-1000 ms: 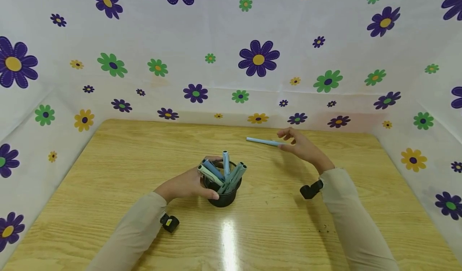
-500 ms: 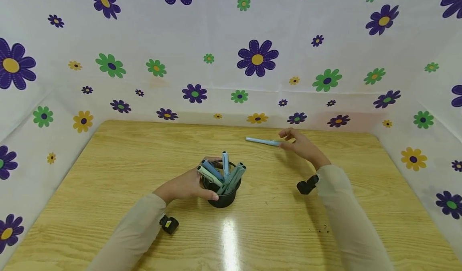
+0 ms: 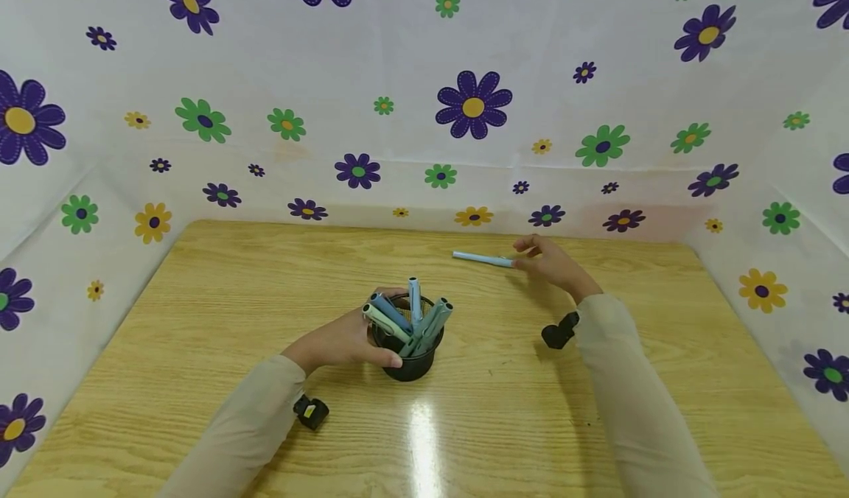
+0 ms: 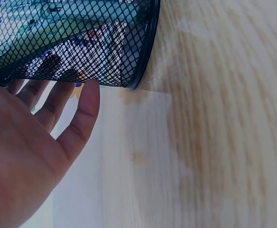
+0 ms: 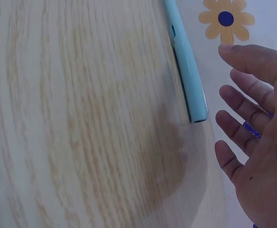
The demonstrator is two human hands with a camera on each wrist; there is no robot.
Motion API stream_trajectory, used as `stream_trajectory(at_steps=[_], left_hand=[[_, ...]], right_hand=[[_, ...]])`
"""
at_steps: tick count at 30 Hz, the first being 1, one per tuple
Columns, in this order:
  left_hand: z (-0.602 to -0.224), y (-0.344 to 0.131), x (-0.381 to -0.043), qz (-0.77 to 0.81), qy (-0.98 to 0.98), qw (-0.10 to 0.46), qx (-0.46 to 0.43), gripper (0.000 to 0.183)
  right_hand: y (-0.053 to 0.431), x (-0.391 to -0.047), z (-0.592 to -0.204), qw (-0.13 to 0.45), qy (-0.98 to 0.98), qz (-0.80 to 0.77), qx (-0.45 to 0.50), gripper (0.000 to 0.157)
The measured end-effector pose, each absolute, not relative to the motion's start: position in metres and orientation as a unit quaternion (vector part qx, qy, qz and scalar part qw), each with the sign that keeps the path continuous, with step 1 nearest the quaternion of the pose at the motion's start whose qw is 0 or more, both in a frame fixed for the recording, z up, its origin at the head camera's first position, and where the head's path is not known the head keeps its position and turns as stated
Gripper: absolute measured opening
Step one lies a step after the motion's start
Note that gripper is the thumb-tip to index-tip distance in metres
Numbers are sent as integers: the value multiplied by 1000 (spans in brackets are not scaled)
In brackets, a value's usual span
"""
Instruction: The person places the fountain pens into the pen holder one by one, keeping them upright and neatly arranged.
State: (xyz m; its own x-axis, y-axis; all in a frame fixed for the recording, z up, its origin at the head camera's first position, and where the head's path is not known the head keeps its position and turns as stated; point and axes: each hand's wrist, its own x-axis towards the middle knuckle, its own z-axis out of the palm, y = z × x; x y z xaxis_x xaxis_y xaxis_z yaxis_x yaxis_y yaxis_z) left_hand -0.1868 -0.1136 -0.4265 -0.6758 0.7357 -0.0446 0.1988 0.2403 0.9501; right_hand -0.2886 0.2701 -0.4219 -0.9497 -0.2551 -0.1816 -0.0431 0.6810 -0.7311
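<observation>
My left hand [image 3: 338,342] holds a black mesh pen holder [image 3: 413,369], thumb on its near side and other fingers behind it. Several capped pens lean inside: a pale green pen [image 3: 386,323], a blue pen [image 3: 391,311], a light blue pen [image 3: 415,303] and grey-green ones at the right. In the left wrist view, my fingertips touch the mesh [image 4: 96,52]. Farther back, a light blue pen [image 3: 480,259] lies flat on the table. My right hand [image 3: 553,264] hovers at its right end; the right wrist view shows loosely spread fingers [image 5: 238,102] apart from the pen [image 5: 190,76].
The wooden table [image 3: 265,284] runs back to a white cloth [image 3: 398,56] printed with flowers, which also hangs at both sides. A black wrist camera [image 3: 312,412] sits under the left sleeve, another camera [image 3: 560,331] by the right. Small dark specks [image 3: 588,423] dot the table.
My right forearm and wrist have shifted slightly left, while the right hand stays by the pen's end. The left hand, the pen holder and the pen on the table stay put.
</observation>
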Motion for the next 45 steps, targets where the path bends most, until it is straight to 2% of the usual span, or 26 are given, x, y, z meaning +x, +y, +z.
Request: stream_trajectory(at_steps=[17, 45], left_hand=[[-428, -114, -185, 524, 752, 254, 309, 98], [-428, -112, -186, 533, 747, 254, 305, 96]], right_hand=[[279, -289, -432, 143, 911, -381, -61, 48], [267, -299, -442, 121, 938, -311, -90, 25]])
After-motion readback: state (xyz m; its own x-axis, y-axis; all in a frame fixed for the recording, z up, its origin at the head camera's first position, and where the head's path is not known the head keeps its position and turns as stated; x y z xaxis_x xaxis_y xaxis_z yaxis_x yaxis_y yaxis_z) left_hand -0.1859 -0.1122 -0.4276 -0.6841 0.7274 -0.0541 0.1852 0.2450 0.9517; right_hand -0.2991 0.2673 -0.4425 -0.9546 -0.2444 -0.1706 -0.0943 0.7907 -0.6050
